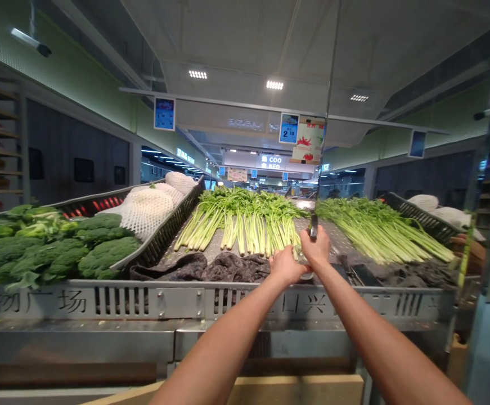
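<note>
My right hand (pixel 317 246) is closed in front of the mirror's lower edge. A small dark piece (pixel 313 226) shows at its top; what it belongs to is unclear. Close beside it, my left hand (pixel 287 265) has curled fingers at the cut ends of the celery (pixel 248 228). Something clear and pale (pixel 307 276) shows just below the hands, mostly hidden by them. The celery lies in a row on the sloped shelf, leaves to the back and stalks toward me. A dark, crumpled cloth (pixel 236 268) lies along the front of the shelf.
Broccoli (pixel 54 247) fills the left side, beside a black crate (pixel 177 216) with produce in white foam nets (pixel 149 205). A grey slatted rail (pixel 126 301) runs along the front. On the right, a mirror (pixel 380 169) reflects the display. Price signs (pixel 289 128) hang overhead.
</note>
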{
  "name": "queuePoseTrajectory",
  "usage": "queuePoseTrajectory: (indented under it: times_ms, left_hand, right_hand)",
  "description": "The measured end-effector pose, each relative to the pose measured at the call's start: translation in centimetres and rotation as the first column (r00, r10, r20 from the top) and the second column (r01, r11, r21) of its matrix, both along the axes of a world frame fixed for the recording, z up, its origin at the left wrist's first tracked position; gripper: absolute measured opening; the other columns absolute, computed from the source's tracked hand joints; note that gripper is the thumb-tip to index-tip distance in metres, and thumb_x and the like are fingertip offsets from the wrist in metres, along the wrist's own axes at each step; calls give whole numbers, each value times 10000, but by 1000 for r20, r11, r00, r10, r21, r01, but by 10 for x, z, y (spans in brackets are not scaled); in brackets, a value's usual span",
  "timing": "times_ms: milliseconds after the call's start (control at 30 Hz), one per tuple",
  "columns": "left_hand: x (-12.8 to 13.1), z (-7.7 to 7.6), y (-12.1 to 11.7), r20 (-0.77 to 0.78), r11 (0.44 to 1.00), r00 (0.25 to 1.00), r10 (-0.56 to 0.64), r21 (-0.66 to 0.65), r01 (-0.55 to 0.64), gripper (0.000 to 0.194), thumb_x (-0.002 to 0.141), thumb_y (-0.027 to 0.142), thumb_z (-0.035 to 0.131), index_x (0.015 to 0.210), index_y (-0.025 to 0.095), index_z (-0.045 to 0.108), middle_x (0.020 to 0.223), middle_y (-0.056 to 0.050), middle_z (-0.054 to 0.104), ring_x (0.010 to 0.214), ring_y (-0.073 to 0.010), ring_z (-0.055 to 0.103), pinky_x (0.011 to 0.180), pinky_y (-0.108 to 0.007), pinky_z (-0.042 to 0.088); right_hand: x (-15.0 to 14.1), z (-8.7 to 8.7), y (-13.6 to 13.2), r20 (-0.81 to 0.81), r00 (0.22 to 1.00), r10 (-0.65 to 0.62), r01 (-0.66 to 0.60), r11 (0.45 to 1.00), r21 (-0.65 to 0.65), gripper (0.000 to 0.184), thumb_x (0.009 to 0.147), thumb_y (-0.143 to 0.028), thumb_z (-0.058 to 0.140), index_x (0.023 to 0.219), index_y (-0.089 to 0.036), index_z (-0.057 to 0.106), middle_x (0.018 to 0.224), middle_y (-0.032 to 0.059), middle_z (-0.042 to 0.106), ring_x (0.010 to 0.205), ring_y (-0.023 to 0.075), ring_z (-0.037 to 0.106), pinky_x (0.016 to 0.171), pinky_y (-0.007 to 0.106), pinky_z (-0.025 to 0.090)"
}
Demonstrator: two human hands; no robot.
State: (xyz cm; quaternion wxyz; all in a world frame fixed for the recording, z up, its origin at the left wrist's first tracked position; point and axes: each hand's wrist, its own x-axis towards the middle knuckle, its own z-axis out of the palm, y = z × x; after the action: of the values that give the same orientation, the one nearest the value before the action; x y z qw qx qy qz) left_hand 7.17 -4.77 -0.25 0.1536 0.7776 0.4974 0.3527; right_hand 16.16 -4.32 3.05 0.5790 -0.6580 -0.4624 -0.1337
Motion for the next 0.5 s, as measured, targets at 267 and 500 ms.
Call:
queuePoseTrajectory:
  times_ms: [267, 500]
  left_hand:
    - [0, -14, -7, -10, 997, 1000, -9, -71, 8, 613, 482, 509, 602, 993, 186, 501, 990, -98, 568, 979, -275, 470, 795, -347, 357]
    - [-19, -26, 6, -8, 996, 1000, -11, -83, 10, 660, 438, 490, 633, 1008, 185, 503, 968, -98, 570, 943, -273, 492, 777, -350, 375]
  right_hand:
    - [2, -14, -3, 18, 1000, -8, 10, 991, -135, 244, 650, -311, 389, 737, -150, 551, 630, 54, 552, 611, 175, 493, 546, 248, 320]
    - [-15, -29, 3, -17, 997, 73, -75, 987, -140, 263, 658, -328, 389, 806, -152, 515, 692, 55, 565, 653, 188, 520, 575, 261, 348]
